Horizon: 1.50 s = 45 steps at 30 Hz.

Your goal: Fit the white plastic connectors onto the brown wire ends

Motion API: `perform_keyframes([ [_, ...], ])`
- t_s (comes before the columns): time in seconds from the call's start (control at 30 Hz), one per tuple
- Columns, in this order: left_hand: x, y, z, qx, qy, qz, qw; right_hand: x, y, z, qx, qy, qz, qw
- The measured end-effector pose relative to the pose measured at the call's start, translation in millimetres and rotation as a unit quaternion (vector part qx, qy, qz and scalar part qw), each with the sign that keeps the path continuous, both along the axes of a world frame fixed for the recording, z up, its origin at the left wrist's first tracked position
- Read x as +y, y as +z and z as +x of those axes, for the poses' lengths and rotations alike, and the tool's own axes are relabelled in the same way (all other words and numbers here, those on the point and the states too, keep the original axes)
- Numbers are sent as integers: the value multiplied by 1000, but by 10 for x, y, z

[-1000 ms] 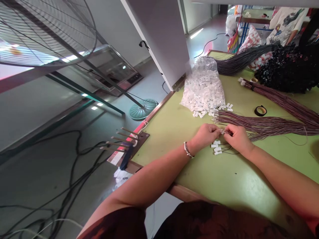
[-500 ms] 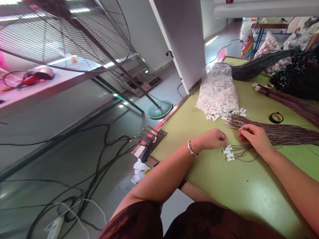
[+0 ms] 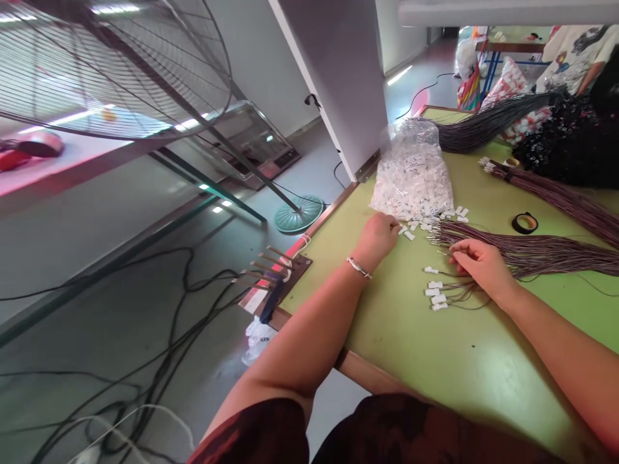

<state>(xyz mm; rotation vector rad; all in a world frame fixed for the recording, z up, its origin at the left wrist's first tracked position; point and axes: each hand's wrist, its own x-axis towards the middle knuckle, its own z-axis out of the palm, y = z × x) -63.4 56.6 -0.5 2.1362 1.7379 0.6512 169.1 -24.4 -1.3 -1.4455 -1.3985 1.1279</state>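
Observation:
My left hand (image 3: 380,233) reaches to the loose white connectors (image 3: 425,222) spilled in front of a clear bag of connectors (image 3: 413,177); its fingers are curled over them, and what they pinch is hidden. My right hand (image 3: 476,261) lies on the ends of a bundle of brown wires (image 3: 532,248), fingers pressed together on a wire. Just left of it, several finished wires with white connectors (image 3: 434,293) lie on the green table (image 3: 435,361).
A roll of black tape (image 3: 525,223) lies behind the wires. More wire bundles (image 3: 488,119) and a black pile (image 3: 565,145) sit at the back. A rack of pegs (image 3: 271,267) sticks out at the table's left edge; a big fan (image 3: 111,71) stands on the floor.
My left hand has left the right hand and moved away to the loose connectors by the bag. The right hand set down the finished wire and rests on the wire bundle.

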Motion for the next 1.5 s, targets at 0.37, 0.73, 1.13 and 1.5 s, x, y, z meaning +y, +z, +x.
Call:
perform_keyframes([
  [0.37,-252,67,237,28,-60,33,997,-33,80,-35,-77,-3,43,996],
  [0.73,-571,183,461,-472,-87,-330,813,-45,114,-12,-50,-7,39,998],
  [1.13,-556,50,502,-482,-104,-347,798,-46,85,-35,-108,-4,56,993],
  [1.5,-590,76,521,-463,-122,-291,828,-24,92,-11,-108,0,29,994],
])
